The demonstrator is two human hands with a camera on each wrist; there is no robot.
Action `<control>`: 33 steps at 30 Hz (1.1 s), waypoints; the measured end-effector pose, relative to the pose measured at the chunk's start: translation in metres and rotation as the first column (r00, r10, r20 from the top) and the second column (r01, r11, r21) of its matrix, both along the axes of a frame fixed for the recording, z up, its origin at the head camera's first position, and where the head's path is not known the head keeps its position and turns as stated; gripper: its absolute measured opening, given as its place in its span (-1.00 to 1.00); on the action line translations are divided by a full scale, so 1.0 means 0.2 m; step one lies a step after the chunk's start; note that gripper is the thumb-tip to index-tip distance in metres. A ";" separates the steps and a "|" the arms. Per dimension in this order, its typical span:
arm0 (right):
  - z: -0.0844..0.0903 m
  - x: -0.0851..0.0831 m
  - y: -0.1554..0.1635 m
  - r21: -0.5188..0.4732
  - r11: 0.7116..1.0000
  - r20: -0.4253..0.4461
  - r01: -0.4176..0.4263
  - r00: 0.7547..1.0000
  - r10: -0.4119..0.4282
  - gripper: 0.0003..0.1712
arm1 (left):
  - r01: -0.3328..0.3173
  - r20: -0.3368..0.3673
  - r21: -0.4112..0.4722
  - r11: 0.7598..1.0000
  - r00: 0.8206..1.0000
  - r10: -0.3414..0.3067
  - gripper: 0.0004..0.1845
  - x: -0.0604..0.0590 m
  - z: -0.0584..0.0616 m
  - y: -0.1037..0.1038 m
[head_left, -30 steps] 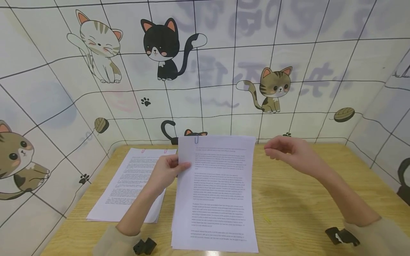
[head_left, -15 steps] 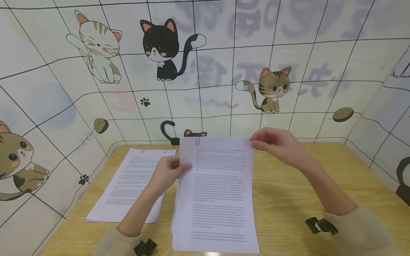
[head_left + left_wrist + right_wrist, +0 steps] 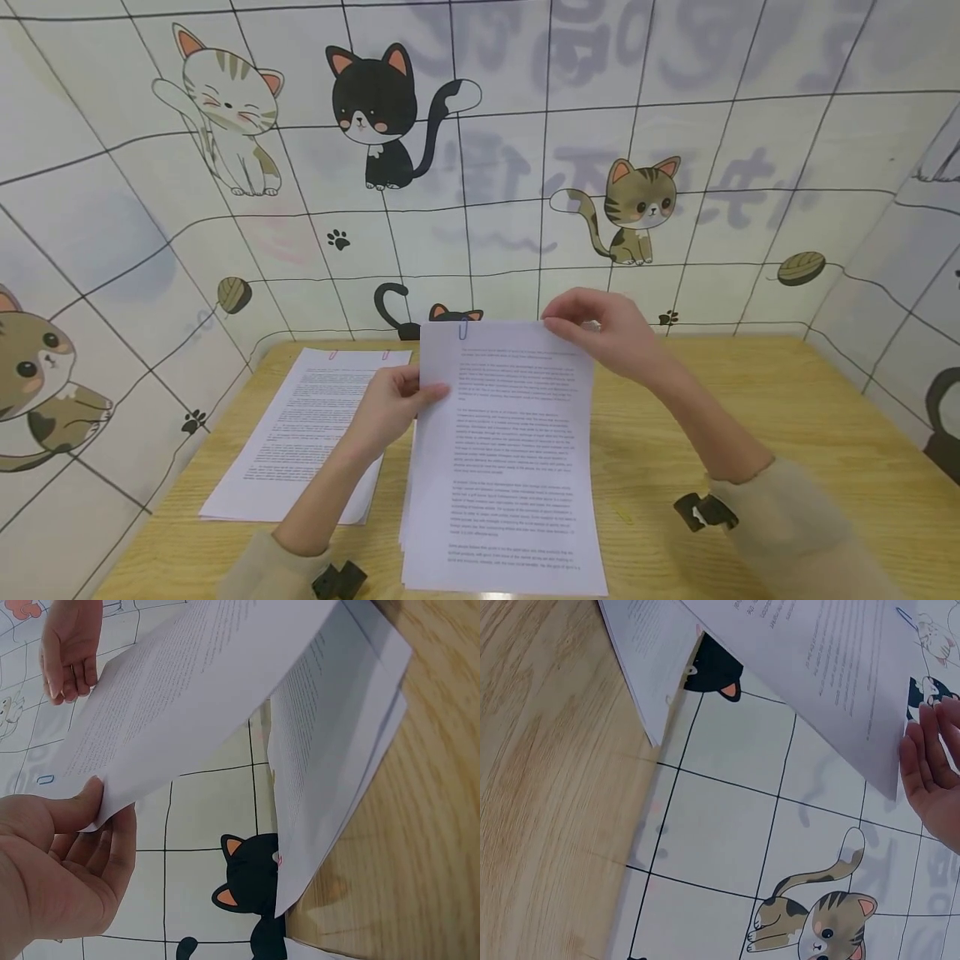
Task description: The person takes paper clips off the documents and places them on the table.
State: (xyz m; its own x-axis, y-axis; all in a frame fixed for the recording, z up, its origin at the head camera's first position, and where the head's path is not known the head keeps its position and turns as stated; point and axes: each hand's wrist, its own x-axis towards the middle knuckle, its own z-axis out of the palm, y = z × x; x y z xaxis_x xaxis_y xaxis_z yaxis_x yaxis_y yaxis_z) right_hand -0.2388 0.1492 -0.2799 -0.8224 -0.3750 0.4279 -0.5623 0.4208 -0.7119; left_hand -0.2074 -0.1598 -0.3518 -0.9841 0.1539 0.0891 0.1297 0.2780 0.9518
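My left hand (image 3: 390,406) grips a stack of printed sheets (image 3: 517,467) by its upper left edge, the thumb lying on the front page. The stack stands raised, facing me. A blue paper clip (image 3: 462,330) sits on its top edge, left of the middle; the left wrist view also shows this blue clip (image 3: 46,780). My right hand (image 3: 611,333) is at the top edge near the right corner. In the right wrist view its fingers (image 3: 930,754) look fairly straight beside the paper's edge, and I see nothing held in them.
To the left, a second stack of printed sheets (image 3: 300,433) lies on the wooden table (image 3: 705,417) with two pink paper clips along its top edge. A small yellow clip-like piece (image 3: 623,513) lies right of the held stack. A cat-patterned wall covering (image 3: 510,233) encloses the table's back and sides.
My right hand has come leftward from beside the stack to its upper right corner, then further left along the top edge. My left hand and the sheets have hardly moved.
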 end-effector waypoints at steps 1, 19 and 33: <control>0.00 0.00 -0.02 -0.004 1.000 -0.017 0.002 1.000 -0.002 -0.87 | -0.001 0.000 -0.003 1.000 1.000 0.001 -0.78 0.00 0.00 0.00; 0.01 -0.06 -0.25 -0.057 0.997 -0.047 -0.055 0.998 0.053 -0.81 | 0.003 -0.013 -0.004 1.000 1.000 -0.003 -0.80 0.00 -0.01 0.01; -0.01 -0.05 -0.40 -0.018 0.998 -0.007 -0.059 0.998 0.059 -0.83 | 0.031 -0.024 -0.002 1.000 0.999 -0.031 -0.80 0.01 0.00 0.00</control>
State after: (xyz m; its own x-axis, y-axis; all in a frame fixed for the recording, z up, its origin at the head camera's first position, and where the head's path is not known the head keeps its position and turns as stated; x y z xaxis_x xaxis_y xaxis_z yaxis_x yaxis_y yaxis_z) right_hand -0.2496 0.0686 -0.2811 -0.7963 -0.4151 0.4399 -0.5901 0.3739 -0.7155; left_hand -0.2063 -0.1592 -0.3514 -0.9764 0.1847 0.1122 0.1610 0.2749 0.9479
